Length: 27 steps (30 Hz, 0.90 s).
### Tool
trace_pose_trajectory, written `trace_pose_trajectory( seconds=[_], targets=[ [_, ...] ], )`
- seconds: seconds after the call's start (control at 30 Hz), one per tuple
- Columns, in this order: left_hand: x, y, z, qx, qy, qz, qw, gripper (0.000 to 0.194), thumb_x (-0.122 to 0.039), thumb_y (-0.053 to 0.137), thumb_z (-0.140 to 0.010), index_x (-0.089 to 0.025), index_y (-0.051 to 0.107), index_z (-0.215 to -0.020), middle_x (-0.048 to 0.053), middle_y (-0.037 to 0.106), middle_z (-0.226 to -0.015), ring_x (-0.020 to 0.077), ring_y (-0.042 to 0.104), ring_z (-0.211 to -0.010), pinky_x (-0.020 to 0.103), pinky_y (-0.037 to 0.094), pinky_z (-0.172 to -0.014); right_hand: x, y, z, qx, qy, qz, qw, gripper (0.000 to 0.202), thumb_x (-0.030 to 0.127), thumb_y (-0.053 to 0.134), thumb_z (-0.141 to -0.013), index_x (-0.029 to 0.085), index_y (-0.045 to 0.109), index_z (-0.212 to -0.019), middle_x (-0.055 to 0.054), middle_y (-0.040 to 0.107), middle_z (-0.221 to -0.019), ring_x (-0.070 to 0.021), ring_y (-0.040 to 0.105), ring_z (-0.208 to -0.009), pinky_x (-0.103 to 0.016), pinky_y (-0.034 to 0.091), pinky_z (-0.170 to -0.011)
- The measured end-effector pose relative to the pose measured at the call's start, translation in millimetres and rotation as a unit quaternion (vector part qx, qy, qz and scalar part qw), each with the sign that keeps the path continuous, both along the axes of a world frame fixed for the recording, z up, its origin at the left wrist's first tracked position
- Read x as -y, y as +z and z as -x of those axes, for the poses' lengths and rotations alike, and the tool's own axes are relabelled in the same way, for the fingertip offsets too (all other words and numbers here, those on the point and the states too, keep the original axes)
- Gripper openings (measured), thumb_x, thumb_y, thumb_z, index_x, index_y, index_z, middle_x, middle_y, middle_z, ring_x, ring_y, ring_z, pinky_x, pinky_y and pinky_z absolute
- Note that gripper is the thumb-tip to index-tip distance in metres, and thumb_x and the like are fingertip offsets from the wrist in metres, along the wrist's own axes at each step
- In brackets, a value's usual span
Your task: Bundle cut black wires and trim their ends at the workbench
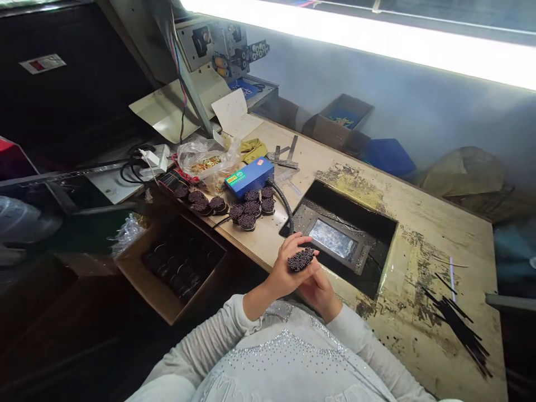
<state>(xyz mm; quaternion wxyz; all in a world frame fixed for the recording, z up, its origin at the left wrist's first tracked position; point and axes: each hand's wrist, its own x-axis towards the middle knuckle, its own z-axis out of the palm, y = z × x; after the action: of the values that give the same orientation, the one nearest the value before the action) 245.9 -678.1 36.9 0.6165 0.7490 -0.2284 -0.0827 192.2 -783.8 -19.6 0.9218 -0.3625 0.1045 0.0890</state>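
Observation:
A bundle of thin dark rods [300, 259] is held end-up in front of my chest, near the table's front edge. My left hand [285, 267] wraps round it from the left, fingers curled over its far side. My right hand [319, 286] presses against the bundle from the right and below; its lower part is hidden. Several similar bundles [251, 208] stand on the table to the left, beside a blue box [250, 176] with a black flexible hose [285, 202]. Just beyond my hands is a recessed pit with a metal-framed plate [333, 239].
Loose black strips [460, 329] lie on the table [444, 223] at the right. A cardboard box [165, 301] of dark bundles stands below the left edge. Plastic bags [209, 159] and metal tools [288, 156] lie farther back, under a bright lamp [355, 42].

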Motion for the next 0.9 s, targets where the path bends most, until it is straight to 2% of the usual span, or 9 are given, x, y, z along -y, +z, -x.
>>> trace_pose_trajectory(
  seconds=[0.27,0.53,0.9],
  targets=[
    [1.1,0.8,-1.0,-0.004,0.000,-0.011,1.000,0.017,-0.034,0.065,-0.082,-0.021,0.071,-0.093,0.009,0.060,-0.126,0.0286,0.037,-0.134,0.051,0.031,-0.113,-0.4,5.5,0.3,-0.012,0.012,-0.009,1.000,0.041,0.052,0.068,-0.076,0.030,0.063,-0.110,-0.003,0.065,-0.112,-0.0238,0.060,-0.106,-0.040,0.050,-0.093],
    [1.6,10.0,2.0,-0.029,-0.001,-0.007,1.000,0.015,-0.028,0.065,-0.081,-0.020,0.070,-0.092,0.008,0.061,-0.126,0.0273,0.037,-0.135,0.045,0.031,-0.113,-0.3,2.7,5.0,-0.011,0.028,-0.015,0.999,0.042,0.055,0.065,-0.079,0.030,0.063,-0.113,-0.003,0.065,-0.116,-0.0233,0.057,-0.113,-0.040,0.048,-0.097],
    [-1.3,9.6,6.2,-0.050,0.004,-0.001,0.999,0.016,-0.029,0.065,-0.082,-0.020,0.070,-0.094,0.009,0.062,-0.126,0.0264,0.038,-0.134,0.044,0.027,-0.115,-6.5,0.6,8.1,-0.025,0.017,-0.040,0.999,0.040,0.055,0.064,-0.080,0.028,0.065,-0.110,-0.004,0.067,-0.114,-0.0205,0.059,-0.109,-0.037,0.048,-0.096]
  ],
)
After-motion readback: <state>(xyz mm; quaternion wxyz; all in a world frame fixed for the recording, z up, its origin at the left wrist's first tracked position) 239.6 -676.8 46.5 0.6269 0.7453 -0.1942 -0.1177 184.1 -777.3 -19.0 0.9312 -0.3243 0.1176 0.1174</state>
